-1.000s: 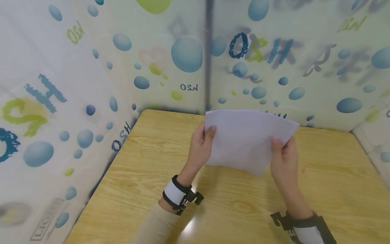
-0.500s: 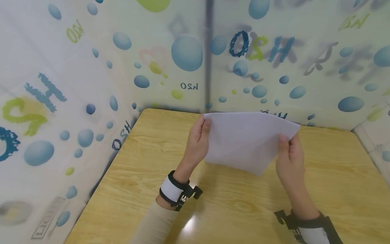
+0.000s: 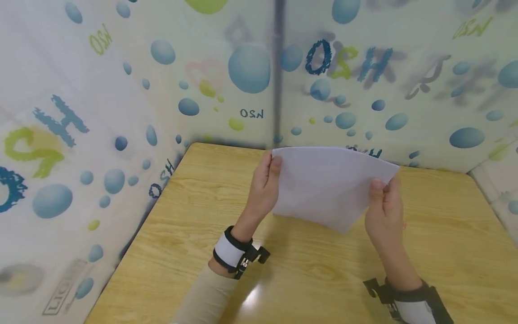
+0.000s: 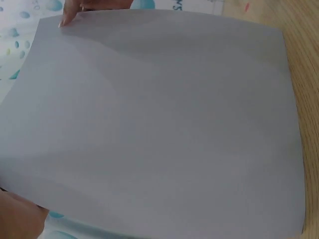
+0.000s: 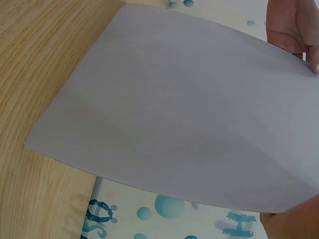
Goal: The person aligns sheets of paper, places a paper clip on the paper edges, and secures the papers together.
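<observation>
White paper (image 3: 319, 184) held aloft between two bare hands over the middle of a wood-grain tabletop (image 3: 182, 216), towards its far side. The left hand (image 3: 263, 184) pinches the left edge close to the far left corner, thumb on the near face; the right hand (image 3: 386, 211) pinches the right edge just below the far right corner, thumb likewise in front. The paper tilts and bows gently: its far edge slopes down towards the right, and its near right corner juts towards the person. Whether it is one sheet or a thin stack cannot be told.

Good handling at this stage would call for light, even pressure from both thumbs, the hands at matching height and the pull just enough to flatten the bow; too tight a pinch could crease the corners, and too strong a pull could tear them.

Edges and room: in the head view the far edge of the paper overlaps the far rim of the tabletop and the bubble-printed backdrop (image 3: 202, 54) beyond, so the far side offers least margin. Wood extends to the left, to the right and on the near side, the more generous directions. The left wrist strap (image 3: 230, 252) and right wrist strap (image 3: 408, 306) carry inward-jutting black brackets, best kept from the near edge of the paper.
</observation>
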Tool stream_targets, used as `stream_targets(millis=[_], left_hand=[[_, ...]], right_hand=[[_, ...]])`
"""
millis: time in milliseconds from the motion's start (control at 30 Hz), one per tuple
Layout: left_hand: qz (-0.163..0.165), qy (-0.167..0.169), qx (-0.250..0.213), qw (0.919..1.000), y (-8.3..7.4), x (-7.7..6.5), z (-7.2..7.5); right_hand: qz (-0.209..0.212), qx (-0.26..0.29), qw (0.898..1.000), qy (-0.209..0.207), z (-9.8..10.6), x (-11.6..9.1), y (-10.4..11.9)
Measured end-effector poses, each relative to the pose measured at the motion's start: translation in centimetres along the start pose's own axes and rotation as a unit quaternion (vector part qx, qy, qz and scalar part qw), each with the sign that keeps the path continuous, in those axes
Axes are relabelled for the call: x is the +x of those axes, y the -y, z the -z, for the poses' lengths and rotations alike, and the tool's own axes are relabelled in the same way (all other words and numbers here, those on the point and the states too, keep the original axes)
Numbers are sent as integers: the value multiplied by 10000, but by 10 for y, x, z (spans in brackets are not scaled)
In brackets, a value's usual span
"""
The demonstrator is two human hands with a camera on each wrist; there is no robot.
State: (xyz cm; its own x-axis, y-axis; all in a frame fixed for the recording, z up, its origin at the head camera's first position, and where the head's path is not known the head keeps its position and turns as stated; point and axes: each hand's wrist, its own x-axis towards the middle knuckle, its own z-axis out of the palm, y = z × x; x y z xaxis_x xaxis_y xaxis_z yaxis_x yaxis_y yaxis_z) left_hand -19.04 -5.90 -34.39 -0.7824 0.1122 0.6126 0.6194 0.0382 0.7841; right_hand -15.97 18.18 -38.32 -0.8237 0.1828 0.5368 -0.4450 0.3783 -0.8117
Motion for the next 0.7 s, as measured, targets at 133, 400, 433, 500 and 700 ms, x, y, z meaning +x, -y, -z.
stream_targets(millis=[133, 400, 433, 500, 700], left_hand=[[-75, -19, 30, 10000, -3, 1, 3], [-152, 3, -140, 9998, 21, 2, -1], [-147, -25, -122, 9998, 26, 2, -1], [-136, -89, -28, 9999, 36, 3, -2], [-151, -216, 346, 9991, 32, 1, 0]], right_hand=[[-21, 143, 9999, -64, 1, 1, -1], [209, -95, 9996, -144, 4, 5, -4], [229, -102, 9995, -174, 4, 5, -4], [268, -148, 9992, -263, 3, 5, -3], [174, -530, 9978, -355, 11, 2, 4]])
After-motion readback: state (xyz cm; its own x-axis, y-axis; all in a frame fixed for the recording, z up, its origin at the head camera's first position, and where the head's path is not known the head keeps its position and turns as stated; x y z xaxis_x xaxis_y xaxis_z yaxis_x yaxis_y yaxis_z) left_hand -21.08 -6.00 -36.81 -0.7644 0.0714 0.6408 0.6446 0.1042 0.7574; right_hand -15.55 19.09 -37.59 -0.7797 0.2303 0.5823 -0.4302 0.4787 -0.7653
